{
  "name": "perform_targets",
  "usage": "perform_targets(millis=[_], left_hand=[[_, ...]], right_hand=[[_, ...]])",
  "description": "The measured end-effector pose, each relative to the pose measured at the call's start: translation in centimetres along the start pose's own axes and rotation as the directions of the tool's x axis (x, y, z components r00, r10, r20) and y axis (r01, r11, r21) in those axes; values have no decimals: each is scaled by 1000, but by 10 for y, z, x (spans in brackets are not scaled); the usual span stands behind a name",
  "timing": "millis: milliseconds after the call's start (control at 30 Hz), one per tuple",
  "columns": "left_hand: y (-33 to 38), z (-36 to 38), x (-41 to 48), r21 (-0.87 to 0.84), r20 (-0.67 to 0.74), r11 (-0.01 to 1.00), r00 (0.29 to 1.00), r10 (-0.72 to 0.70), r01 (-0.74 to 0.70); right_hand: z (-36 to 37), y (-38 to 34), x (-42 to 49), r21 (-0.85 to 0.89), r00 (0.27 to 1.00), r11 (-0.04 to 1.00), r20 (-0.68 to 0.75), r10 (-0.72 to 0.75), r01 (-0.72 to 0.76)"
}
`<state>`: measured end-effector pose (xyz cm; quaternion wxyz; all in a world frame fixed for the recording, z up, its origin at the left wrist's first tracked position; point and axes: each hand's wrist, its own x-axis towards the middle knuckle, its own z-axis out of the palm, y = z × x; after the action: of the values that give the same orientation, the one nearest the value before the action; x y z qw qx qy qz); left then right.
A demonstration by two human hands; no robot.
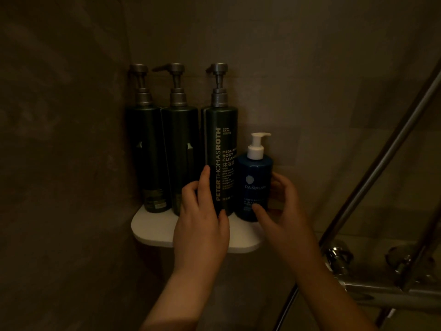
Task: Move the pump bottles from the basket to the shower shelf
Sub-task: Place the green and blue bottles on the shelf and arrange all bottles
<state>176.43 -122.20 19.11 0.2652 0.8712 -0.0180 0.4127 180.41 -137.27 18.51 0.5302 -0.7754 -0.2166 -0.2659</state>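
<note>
White corner shelf point(152, 231), rounded front edge, tucked where the two walls point(71, 139) meet. Four pump bottles stand upright on it in a row and fill the back. The only bare room is a strip along the front, widest at front left. Left tall bottle point(145, 158) and middle tall bottle point(180, 158) are dark and sit tight together in the corner with their backs to me; the small print is unreadable. Third tall bottle point(220, 139) reads "PETER THOMAS ROTH" up the side, plus "SKIN CARE", "BODY CLEAN…" cut off by the curve, and 沐浴液. My left hand point(202, 220) grips its lower part, index finger up the left side, thumb across the front. Short blue bottle point(255, 177) with a white pump, marked "PAÑPURI", stands at the shelf's right end just beside the third; can't tell if they touch. My right hand point(284, 211) grips it, thumb on the front, fingers round the back. Contents can't be seen, all bottles opaque. Slanted metal rail point(381, 163) and tap point(343, 259) are off to the right, well apart from the shelf.
</note>
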Motion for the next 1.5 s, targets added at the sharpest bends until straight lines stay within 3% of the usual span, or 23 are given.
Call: perform_targets(millis=[133, 233, 467, 800, 1167, 1500], left_hand=[[2, -3, -3, -63, -31, 996, 998, 53, -55], [8, 0, -1, -105, -8, 989, 994, 105, -106], [21, 7, 14, -140, 27, 973, 981, 192, -186], [28, 15, 24, -44, -19, 972, 973, 231, -232], [25, 20, 23, -50, -32, 969, 970, 241, -242], [24, 22, 23, -67, -44, 966, 968, 245, -248]], right_hand=[[-19, -7, 9, -18, 998, 1000, -66, -9, 8], [-39, -17, 32, -72, 989, 992, -96, -114, 107], [-66, -48, 94, -173, 956, 940, 75, -284, 293], [-64, -81, 128, -279, 859, 878, 454, -235, 388], [-67, -86, 127, -324, 862, 865, 462, -208, 382], [-82, -94, 129, -352, 799, 855, 590, -113, 381]])
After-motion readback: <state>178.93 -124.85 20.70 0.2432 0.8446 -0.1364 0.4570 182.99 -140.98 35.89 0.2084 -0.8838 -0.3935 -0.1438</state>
